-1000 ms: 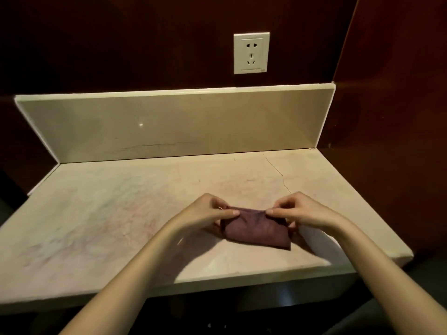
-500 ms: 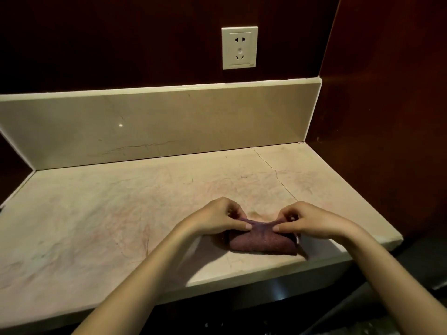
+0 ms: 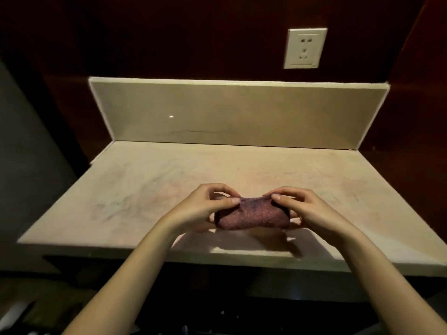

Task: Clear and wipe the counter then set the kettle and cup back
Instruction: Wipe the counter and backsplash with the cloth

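Nearest, two bare forearms reach in from below, and between them the cloth is held just above the front part of the counter, folded into a small thick pad. The left hand pinches its upper left corner between thumb and curled fingers; the right hand pinches the upper right corner the same way, with lower fingers tucked under the cloth's end. The cloth looks like soft, light terry: it sags between the grips, will flop open if one corner is let go, and is not fragile or slippery. The corners and folded edges seem the best places to hold it. Beyond it the stone surface shows faint streaks, then the upstand, then a wall socket. No kettle or cup is in view
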A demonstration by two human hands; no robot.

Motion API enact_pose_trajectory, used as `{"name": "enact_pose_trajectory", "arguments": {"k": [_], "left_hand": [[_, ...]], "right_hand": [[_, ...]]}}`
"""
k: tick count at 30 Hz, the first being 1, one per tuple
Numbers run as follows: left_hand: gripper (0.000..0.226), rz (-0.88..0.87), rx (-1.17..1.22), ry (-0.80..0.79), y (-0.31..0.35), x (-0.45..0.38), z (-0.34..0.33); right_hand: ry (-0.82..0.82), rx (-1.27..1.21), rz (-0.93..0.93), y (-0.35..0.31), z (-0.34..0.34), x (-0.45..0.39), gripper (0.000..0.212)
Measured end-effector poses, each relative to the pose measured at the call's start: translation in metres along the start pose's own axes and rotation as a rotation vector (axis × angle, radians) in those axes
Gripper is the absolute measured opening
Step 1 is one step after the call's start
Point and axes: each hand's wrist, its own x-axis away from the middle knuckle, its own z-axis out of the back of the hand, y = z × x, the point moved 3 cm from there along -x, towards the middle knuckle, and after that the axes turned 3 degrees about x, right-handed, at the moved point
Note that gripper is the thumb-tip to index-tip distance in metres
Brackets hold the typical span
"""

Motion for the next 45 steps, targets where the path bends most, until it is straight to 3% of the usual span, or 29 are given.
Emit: {"name": "enact_pose_trajectory", "arguments": {"k": [7,13,18,23,32,45], "left_hand": [[0.011,0.057,0.028,0.254,-0.025,0.106,0.043],[0.026,0.104,0.049,0.407,-0.048,0.194,0.083],[0.023,0.134,0.072,0.499,-0.077,0.257,0.126],[0.019,0.112,0.035,0.532,-0.101,0.309,0.188],[0.015,0.146,-0.007,0.447,-0.159,0.379,0.311],[0.022,0.314,0.139,0.504,-0.272,0.413,0.389]], "right_hand": [[-0.300,-0.040,0.020,-0.016,-0.085,0.006,0.021],[-0.457,-0.062,0.035,-0.030,-0.170,0.018,0.017],[-0.540,-0.054,0.061,-0.047,-0.244,0.026,0.013],[-0.569,-0.060,0.076,-0.061,-0.329,0.027,0.010],[-0.452,-0.163,0.011,-0.058,-0.482,0.026,0.017],[-0.412,-0.148,-0.141,-0.004,-0.608,-0.006,0.021]]}}
